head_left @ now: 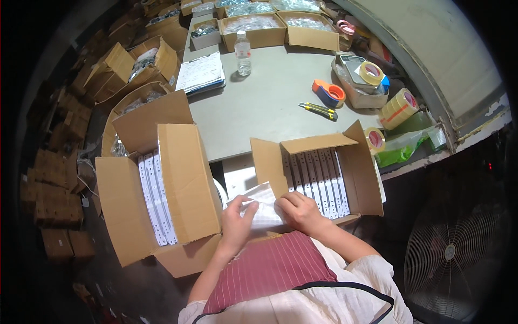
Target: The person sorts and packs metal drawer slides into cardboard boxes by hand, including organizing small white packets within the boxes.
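Observation:
Close to my body, a sheet of white paper (263, 215) is held between both hands, its upper corner sticking up toward the table. My left hand (237, 220) pinches the sheet's left side between thumb and fingers. On the sheet's right edge, my right hand (300, 210) has its fingers curled closed. Just beyond the right hand stands an open cardboard box (362, 186) holding a row of white metal strips with holes (317, 178). To the left of my left hand is another open cardboard box (190, 186), with several similar white strips (155, 197) inside.
On the grey table (270, 97) are a water bottle (244, 56), clipboard papers (200, 73), a utility knife (319, 110) and an orange-blue tape dispenser (328, 93). Tape rolls (399, 109) and a scale (360, 69) line the right edge. A fan (449, 252) stands at lower right.

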{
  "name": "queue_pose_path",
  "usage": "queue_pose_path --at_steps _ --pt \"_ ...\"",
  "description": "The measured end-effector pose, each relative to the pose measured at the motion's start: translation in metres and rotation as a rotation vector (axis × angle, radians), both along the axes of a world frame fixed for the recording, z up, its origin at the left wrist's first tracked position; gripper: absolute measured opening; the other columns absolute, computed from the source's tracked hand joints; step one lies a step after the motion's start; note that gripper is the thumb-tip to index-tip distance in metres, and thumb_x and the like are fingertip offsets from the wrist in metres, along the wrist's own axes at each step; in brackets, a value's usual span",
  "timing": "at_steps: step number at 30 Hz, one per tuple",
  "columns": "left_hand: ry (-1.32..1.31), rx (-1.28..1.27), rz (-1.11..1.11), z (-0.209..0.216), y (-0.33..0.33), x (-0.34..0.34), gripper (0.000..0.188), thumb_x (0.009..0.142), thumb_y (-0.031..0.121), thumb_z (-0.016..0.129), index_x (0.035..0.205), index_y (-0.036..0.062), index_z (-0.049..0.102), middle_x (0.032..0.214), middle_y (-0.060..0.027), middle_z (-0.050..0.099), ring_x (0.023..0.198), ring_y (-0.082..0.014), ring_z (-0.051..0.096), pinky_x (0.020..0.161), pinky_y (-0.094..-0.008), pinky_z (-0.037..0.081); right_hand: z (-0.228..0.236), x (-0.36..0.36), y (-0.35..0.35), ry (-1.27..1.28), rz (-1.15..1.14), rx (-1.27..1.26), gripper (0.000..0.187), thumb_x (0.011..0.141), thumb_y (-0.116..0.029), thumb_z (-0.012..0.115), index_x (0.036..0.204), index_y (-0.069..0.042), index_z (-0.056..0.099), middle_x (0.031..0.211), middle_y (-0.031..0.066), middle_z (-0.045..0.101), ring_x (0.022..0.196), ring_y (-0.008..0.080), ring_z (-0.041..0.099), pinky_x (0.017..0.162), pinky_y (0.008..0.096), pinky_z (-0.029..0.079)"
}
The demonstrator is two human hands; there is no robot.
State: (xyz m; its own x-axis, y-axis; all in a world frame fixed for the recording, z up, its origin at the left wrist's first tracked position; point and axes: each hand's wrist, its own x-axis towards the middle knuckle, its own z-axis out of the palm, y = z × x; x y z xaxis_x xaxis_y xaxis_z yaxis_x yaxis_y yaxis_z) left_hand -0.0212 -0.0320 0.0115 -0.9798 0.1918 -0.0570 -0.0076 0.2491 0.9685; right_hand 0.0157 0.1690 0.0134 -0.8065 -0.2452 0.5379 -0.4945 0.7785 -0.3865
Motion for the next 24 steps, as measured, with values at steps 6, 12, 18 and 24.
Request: queue_pose_path --at_steps 6,12,18,24 --pt "0.001 -0.022 -0.008 -0.005 -0.004 -0.001 0.020 0.091 0.015 0.069 0.093 -0.0045 0.065 0.078 -0.0050 0.067 0.073 -0.0076 0.056 0.063 -0.0252 0.046 -0.002 -0.008 0.016 -0.049 0.073 -0.108 0.013 0.076 -0.004 0.070 0.083 -0.004 0.059 0.076 0.0096 0.060 0.069 0.0257 0.062 0.060 0.0344 0.052" --pt "-0.049 0.034 -0.047 -0.014 -0.005 -0.004 0.021 0.092 0.015 0.069 0.094 -0.0050 0.065 0.079 -0.0061 0.068 0.074 -0.0081 0.059 0.063 -0.0252 0.047 -0.061 -0.072 0.142 -0.701 -0.279 0.185 0.017 0.080 -0.019 0.066 0.085 -0.002 0.067 0.087 0.0193 0.068 0.088 0.0371 0.067 0.077 0.0470 0.053" --pt "-0.056 -0.008 -0.042 -0.015 -0.008 -0.004 0.021 0.092 0.016 0.068 0.095 -0.0046 0.066 0.080 -0.0067 0.069 0.075 -0.0084 0.060 0.064 -0.0253 0.048 -0.123 -0.082 0.163 -0.790 -0.210 0.216 0.020 0.081 -0.015 0.064 0.096 -0.002 0.069 0.095 0.0224 0.068 0.094 0.0392 0.065 0.082 0.0444 0.051" --pt "-0.016 -0.010 -0.040 -0.020 -0.010 -0.002 0.020 0.093 0.016 0.067 0.095 -0.0044 0.065 0.081 -0.0064 0.068 0.073 -0.0080 0.059 0.063 -0.0245 0.047 -0.118 -0.102 0.168 -0.716 -0.188 0.438 0.024 0.082 -0.015 0.063 0.102 -0.002 0.067 0.112 0.0248 0.064 0.104 0.0397 0.061 0.091 0.0432 0.048"
